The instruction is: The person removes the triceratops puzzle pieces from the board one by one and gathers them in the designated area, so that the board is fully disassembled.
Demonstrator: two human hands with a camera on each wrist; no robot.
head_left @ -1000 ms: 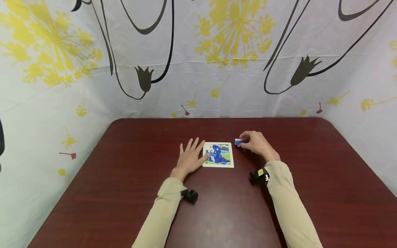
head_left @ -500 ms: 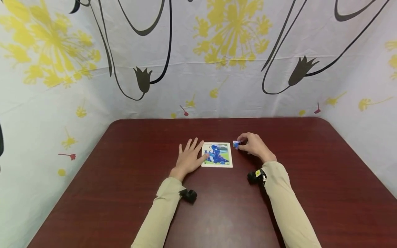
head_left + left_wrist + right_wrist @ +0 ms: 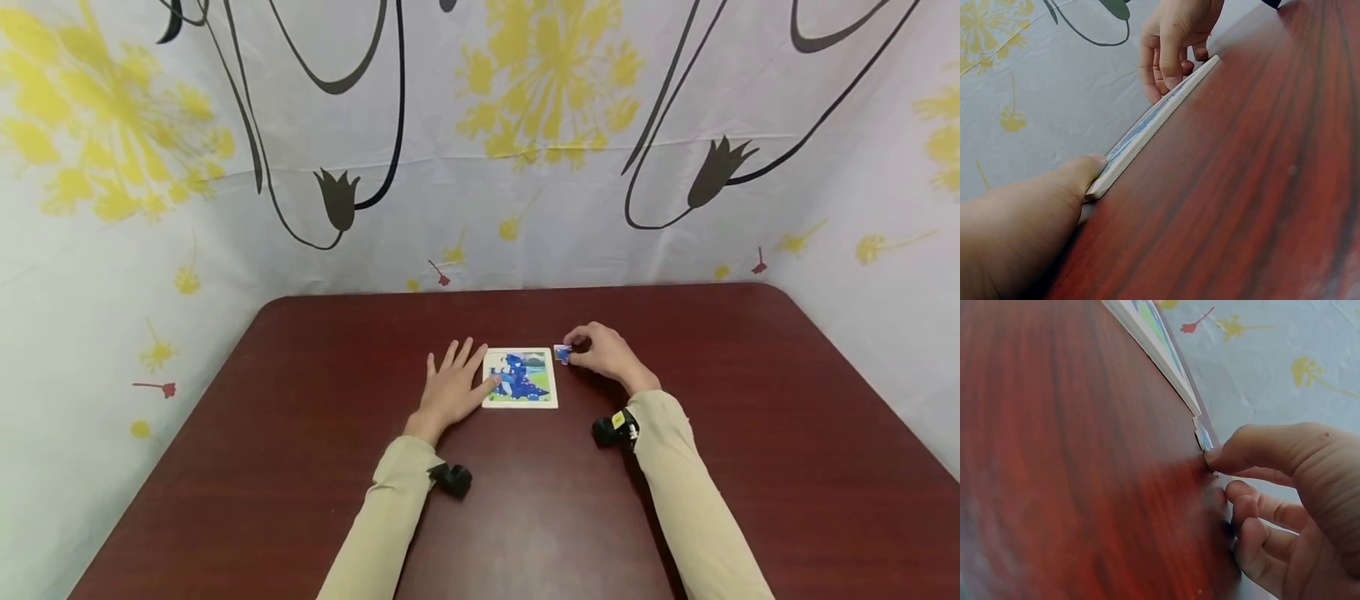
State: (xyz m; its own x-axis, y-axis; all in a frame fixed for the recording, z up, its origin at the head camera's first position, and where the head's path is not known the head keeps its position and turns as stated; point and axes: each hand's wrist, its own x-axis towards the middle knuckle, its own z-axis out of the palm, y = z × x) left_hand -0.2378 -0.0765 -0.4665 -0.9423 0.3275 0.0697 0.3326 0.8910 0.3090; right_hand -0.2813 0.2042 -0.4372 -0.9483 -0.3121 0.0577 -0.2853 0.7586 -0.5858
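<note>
Left hand (image 3: 448, 393): fingers straight, spread; thumb rests on puzzle board (image 3: 531, 385) immediately to its right. Beyond board, just left of right hand (image 3: 609, 357): small puzzle piece (image 3: 561, 354), pinched between that hand's thumb and bent fingers.

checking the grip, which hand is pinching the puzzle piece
The right hand pinches the puzzle piece; the left hand lies outspread, touching the picture board.

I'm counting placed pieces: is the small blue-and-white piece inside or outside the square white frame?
Outside: the right hand pinches the small blue-and-white piece beside the square white frame in the head view.
</note>
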